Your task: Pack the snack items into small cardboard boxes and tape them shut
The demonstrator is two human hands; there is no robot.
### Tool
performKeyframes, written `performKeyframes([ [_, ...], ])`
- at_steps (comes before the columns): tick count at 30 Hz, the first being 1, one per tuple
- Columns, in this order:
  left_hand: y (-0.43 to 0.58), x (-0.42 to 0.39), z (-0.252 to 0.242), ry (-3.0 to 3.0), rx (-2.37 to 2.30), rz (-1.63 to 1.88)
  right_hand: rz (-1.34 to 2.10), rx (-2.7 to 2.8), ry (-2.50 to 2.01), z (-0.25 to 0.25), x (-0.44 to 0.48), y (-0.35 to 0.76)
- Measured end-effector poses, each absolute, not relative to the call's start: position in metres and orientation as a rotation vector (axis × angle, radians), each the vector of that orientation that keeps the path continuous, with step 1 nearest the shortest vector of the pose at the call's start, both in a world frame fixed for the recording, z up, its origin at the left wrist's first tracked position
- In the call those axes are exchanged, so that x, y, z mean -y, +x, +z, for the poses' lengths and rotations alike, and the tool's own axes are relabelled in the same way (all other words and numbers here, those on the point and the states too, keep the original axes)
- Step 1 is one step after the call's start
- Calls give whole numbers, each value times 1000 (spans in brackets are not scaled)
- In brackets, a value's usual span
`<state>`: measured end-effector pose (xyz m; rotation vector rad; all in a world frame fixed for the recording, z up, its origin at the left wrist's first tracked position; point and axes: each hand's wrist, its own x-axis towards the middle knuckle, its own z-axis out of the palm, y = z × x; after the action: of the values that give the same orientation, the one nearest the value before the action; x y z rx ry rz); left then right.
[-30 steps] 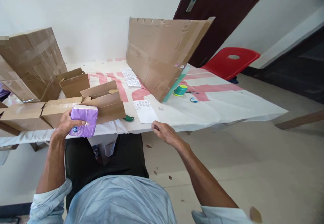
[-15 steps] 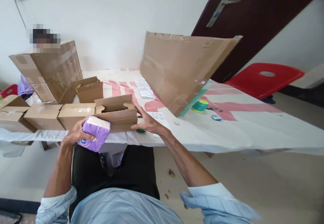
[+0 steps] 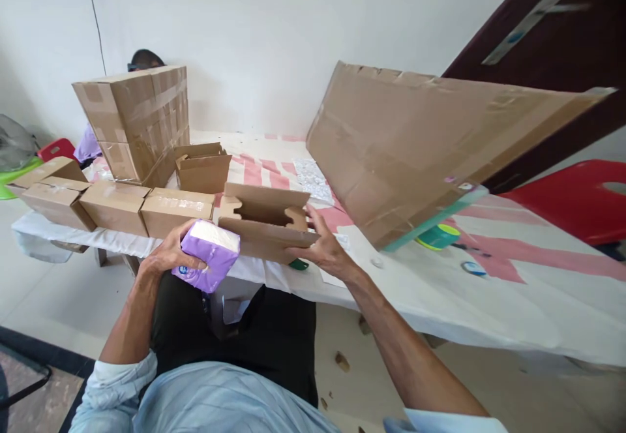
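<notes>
My left hand (image 3: 169,252) is closed around a purple plastic-wrapped tissue pack (image 3: 212,258), its pale end turned up. It holds the pack in front of the table edge, just left of an open cardboard box (image 3: 259,238). The box lies near the edge with its top flaps standing up, and its inside looks dark. At the box's right end my right hand (image 3: 330,250) grips the cardboard, thumb on the near side and fingers at the far side. A green object (image 3: 298,265) peeks out below that hand, mostly hidden.
Closed cardboard boxes (image 3: 115,205) line the table edge at left. Behind them stand another open box (image 3: 203,171) and a tall taped stack (image 3: 147,117), with a person's head (image 3: 147,59) beyond. A large cardboard sheet (image 3: 415,146) leans at right, near a green tape roll (image 3: 437,236).
The view has swung left, so everything sits further right in it. Both hands keep their holds on the tissue pack and the box, and the gap between those two has widened a little.
</notes>
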<state>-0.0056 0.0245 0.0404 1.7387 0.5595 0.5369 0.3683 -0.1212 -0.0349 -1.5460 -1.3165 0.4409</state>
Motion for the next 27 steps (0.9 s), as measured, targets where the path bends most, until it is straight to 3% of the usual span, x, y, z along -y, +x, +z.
performKeyframes([
  [7,-35,-50,89,1646,-572,1095,87,986,-1601,-16,130,417],
  [12,-8,-119,153,2045,-599,1361,40,950,-1610,-11,115,427],
  [16,54,-176,165,2507,-627,1008,75,1063,-1588,-15,85,419],
  [23,132,-231,118,2970,-892,10,107,1311,-1576,-27,44,419],
  [27,151,-253,95,3002,-891,-222,170,1364,-1550,-29,30,422],
])
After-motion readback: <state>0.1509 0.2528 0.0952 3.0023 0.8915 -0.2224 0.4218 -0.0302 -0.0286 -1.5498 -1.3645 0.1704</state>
